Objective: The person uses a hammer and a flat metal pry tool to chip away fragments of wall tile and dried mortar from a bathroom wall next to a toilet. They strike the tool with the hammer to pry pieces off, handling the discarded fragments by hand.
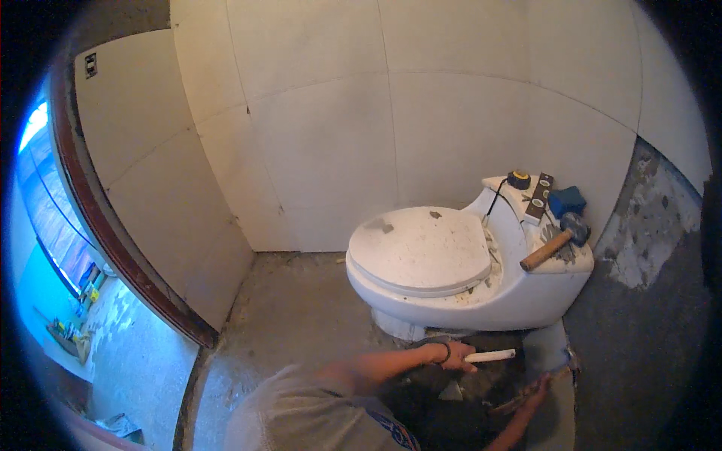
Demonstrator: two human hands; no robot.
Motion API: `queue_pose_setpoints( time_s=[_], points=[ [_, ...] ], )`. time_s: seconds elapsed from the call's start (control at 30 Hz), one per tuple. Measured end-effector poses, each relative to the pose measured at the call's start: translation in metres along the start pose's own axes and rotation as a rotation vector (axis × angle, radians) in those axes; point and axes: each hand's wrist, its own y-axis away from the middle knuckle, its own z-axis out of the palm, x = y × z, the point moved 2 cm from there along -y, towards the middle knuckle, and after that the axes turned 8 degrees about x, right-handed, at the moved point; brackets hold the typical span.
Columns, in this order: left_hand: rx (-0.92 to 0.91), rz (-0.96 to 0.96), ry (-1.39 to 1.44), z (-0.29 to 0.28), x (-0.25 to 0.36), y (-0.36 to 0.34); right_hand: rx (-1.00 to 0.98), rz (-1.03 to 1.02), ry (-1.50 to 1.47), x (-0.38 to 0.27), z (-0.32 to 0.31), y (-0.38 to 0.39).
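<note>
My left grip [455, 357] was closed around one white stick-like piece [496, 355], low in front of the toilet [429, 252], its free end pointing right. My right grip [536, 388] was closed on the handle of one hammer [558, 372], below the toilet's right end, the handle slanting so that its head stood up and to the right. The stick and the hammer were apart. I wore one dark band [447, 352] on my left wrist. Between my two hands, in front of the toilet, one small pale, pointed piece [451, 391] lay in a dark patch; I could not make out more there.

The toilet's one lid [421, 248] was down, with two larger grey marks and many small crumbs on it. Four things sat on its tank end: one yellow-and-black tape measure [519, 180], one spirit level [538, 198], one blue block [566, 201] and one mallet [547, 250] with a dark head and wooden handle.

Behind the toilet rose a wall [316, 150] of large pale panels. Well to its left stood one brown door frame [141, 282], and high beyond the toilet on that side, one switch plate [91, 65].
</note>
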Motion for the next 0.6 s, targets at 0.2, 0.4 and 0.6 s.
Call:
queue_pose_setpoints(
  time_s=[0.2, 0.4, 0.6],
  points=[
    [0.015, 0.020, 0.011, 0.013, -0.008, -0.003, -0.026, 0.010, 0.035, -0.002, -0.005, 0.000],
    [-0.129, -0.165, 0.018, -0.020, 0.040, 0.025, -0.130, -0.014, 0.031, -0.015, -0.001, 0.014],
    [-0.124, -0.133, 0.023, -0.020, 0.039, 0.021, -0.021, 0.075, -0.022, 0.020, -0.016, -0.032]
  ],
)
